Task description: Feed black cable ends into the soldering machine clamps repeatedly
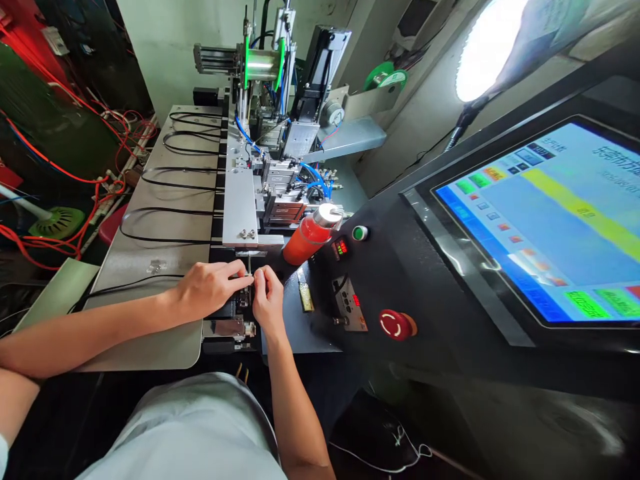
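Observation:
My left hand (pixel 213 288) is closed at the near end of the machine's metal rail, its thumb and finger pinched around the end of a black cable (pixel 135 287). That cable runs leftward across the metal plate (pixel 175 327) and passes under my left hand. Beside it, my right hand (pixel 267 298) has its fingertips pressed together, almost touching the left ones. Whatever sits between the right fingertips is too small and hidden to name. Below both hands is a small metal fixture (pixel 230 328). Several more looped black cables (pixel 167 212) lie on the plate, their ends at the rail (pixel 240 207).
A red bottle (pixel 306 241) with a steel cap stands right of the rail. Further right are a red emergency stop button (pixel 395 325), a green button (pixel 359 233) and a touchscreen (pixel 560 220). A wire spool (pixel 264 64) tops the machine; a lamp (pixel 487 50) shines above.

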### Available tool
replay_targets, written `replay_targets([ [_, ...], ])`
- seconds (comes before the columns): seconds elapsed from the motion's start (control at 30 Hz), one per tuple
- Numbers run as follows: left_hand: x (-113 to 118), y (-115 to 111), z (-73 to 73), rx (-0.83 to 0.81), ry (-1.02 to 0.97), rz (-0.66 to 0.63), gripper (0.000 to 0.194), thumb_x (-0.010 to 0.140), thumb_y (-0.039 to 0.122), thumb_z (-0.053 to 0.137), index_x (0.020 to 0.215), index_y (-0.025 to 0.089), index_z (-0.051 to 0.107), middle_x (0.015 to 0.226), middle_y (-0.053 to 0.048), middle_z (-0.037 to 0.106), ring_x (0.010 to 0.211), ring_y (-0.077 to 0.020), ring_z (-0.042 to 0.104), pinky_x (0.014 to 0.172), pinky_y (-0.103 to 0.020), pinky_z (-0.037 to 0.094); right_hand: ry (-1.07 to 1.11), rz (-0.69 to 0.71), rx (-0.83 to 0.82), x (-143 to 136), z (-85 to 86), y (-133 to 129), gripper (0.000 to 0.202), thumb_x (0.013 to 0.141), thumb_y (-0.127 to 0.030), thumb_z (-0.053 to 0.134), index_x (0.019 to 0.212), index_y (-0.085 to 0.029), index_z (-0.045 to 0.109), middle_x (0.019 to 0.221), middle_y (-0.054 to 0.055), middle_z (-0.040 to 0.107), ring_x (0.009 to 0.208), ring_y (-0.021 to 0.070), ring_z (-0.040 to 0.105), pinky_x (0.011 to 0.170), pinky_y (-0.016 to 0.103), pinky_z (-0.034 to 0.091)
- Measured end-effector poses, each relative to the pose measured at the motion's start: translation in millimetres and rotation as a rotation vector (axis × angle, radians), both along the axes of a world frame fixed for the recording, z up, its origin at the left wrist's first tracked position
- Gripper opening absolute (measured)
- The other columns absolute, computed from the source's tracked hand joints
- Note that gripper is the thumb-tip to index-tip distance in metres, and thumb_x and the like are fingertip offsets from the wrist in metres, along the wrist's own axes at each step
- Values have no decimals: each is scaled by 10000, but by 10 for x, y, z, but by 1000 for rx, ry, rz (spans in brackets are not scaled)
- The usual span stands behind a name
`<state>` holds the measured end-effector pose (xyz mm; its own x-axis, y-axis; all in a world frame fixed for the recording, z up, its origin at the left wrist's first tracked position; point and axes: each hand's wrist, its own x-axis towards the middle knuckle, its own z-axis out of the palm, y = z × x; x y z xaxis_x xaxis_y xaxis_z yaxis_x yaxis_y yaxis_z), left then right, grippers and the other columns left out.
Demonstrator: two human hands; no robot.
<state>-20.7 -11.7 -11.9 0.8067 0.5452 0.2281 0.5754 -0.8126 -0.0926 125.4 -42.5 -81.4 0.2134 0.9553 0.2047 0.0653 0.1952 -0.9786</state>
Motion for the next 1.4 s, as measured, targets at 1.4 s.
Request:
replay_targets([
  [1.4, -77, 161, 204, -298, 54, -50, 315, 930, 102, 438, 1090, 232, 676, 890, -8, 635, 746, -115, 606, 690, -222, 442, -33, 21, -66, 3, -14, -10, 312, 956, -375, 371, 682, -229, 347, 625, -60, 312, 573, 104, 323, 539, 250, 276],
])
